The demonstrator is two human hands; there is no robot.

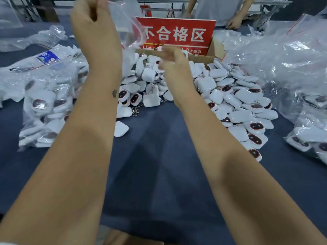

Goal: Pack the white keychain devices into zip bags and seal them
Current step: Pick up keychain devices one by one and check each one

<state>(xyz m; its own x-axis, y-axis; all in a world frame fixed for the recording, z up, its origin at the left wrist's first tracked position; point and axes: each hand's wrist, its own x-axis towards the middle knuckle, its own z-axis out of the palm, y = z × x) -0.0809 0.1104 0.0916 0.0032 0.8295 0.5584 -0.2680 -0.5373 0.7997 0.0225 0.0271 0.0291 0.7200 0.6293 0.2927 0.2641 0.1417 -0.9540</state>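
My left hand (92,20) is raised high at the upper left and holds a clear zip bag (127,25) with a red seal strip, which hangs to its right. My right hand (169,57) is blurred just below the bag's lower edge, above the pile; whether it holds a device cannot be made out. A heap of loose white keychain devices (212,96), some showing dark oval faces, spreads across the dark blue table (159,156) behind both forearms.
A large clear bag full of devices (47,103) lies at the left. Crumpled plastic bags (283,59) pile up at the right, with more bagged devices (311,138) below. A red sign (177,34) stands on a cardboard box. Another person (219,11) stands behind the table.
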